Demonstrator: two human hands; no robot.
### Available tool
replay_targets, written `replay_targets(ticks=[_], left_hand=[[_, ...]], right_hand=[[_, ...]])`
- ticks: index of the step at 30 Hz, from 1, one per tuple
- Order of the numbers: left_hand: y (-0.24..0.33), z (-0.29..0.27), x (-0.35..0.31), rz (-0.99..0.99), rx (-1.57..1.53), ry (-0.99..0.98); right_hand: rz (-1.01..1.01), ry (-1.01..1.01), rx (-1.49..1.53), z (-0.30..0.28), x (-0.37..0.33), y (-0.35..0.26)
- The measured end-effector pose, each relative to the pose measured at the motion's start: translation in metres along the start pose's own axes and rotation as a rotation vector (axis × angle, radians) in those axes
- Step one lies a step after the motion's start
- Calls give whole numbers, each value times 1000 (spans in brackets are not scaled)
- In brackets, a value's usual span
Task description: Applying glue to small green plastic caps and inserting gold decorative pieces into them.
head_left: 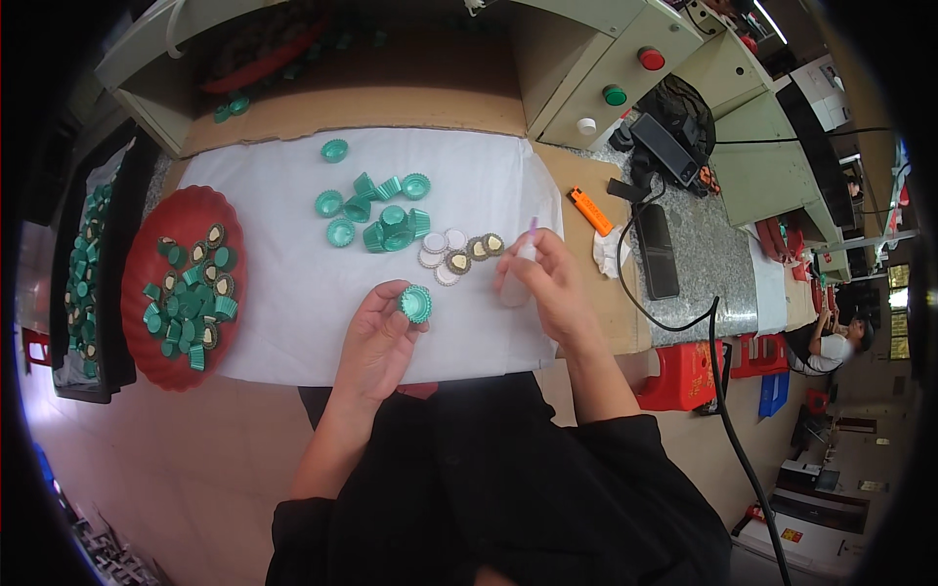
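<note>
Our black shirt (pixel 459 479) lies nearest; beyond it, our left grip (pixel 379 342) holds a green fluted cap (pixel 415 304) over the white sheet (pixel 283 293) on the table (pixel 708 293). Our right grip (pixel 549 281) pinches what seems a small purple-tipped bottle (pixel 528 251), partly blurred. Ahead, more green caps (pixel 396 239) cluster beside small round discs (pixel 447 276); a red scalloped tray (pixel 161 368) stands at left.

Black top (pixel 469 459), loose short black sleeves (pixel 620 454); bare forearms (pixel 601 381), bare fingers (pixel 384 293).
</note>
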State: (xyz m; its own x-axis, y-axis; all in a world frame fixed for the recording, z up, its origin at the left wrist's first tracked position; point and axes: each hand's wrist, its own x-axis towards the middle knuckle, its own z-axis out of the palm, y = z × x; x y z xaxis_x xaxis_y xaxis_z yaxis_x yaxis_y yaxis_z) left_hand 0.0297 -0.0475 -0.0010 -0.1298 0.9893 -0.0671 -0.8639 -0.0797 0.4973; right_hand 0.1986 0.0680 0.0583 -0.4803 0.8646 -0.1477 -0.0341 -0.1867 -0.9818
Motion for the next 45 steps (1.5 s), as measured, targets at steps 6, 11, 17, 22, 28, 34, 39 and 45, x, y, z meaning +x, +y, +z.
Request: replay_targets(ticks=[6,11,17,22,28,34,39,45], left_hand=[[0,3,1,7,23,-19],[0,6,0,-11,-5,-20],[-1,5,-1,10,66,-8],[0,11,-1,18,129,5],[-1,5,-1,-16,123,-33],[0,6,-1,-38,103,-56],[0,5,0,-61,114,-47],[2,6,0,-76,110,-56]], right_hand=[[-293,-14,-863,20,15,7],[-230,-4,-1042,26,20,12],[-313,0,-960,23,14,8],[-237,-70,-531,21,-8,3],[-429,-107,-620,37,-23,4],[-583,-130,-661,39,-21,6],[-600,-138,-695,40,-21,9],[-567,-144,-703,42,-21,7]])
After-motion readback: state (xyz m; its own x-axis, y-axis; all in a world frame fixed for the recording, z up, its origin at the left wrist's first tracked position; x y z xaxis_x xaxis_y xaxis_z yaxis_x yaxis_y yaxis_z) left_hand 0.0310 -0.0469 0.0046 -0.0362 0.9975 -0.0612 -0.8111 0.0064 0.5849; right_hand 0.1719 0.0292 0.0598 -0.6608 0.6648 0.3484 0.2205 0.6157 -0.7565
